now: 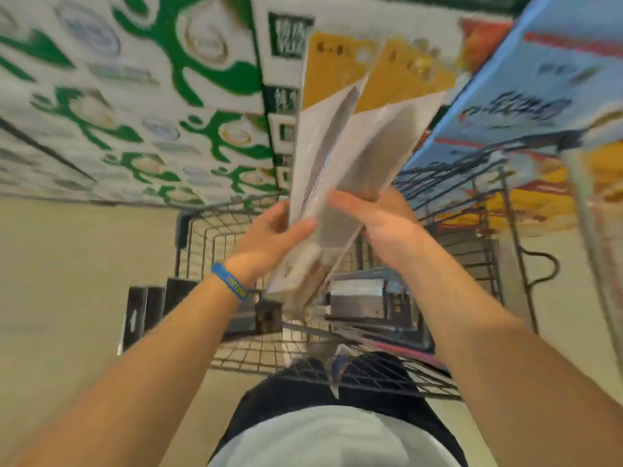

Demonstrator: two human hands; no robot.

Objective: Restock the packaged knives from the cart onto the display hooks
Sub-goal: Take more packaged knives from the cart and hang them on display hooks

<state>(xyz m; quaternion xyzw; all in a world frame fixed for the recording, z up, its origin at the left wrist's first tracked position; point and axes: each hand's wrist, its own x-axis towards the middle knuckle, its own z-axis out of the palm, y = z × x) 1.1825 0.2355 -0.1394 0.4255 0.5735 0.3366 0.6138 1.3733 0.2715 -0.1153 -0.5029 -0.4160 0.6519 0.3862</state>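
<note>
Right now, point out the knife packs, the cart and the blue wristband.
knife packs (357, 153), head view, clear front over a blade
cart (202, 244), head view, far wire wall
blue wristband (230, 286), head view, band on left wrist

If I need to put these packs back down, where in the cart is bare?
Bare wire grid at the cart far-left corner and the near mesh by your waist. Crowded: black boxes left, more packaged knives right, under both hands.

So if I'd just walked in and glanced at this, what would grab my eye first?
Probably the packaged knives fanned out in mid-frame, their yellow card tops up, gripped by the left hand and the right hand. Under them sits the wire cart with more packs inside, and stacked green-and-white boxes fill the upper left. A blue wristband circles the left wrist.
</note>
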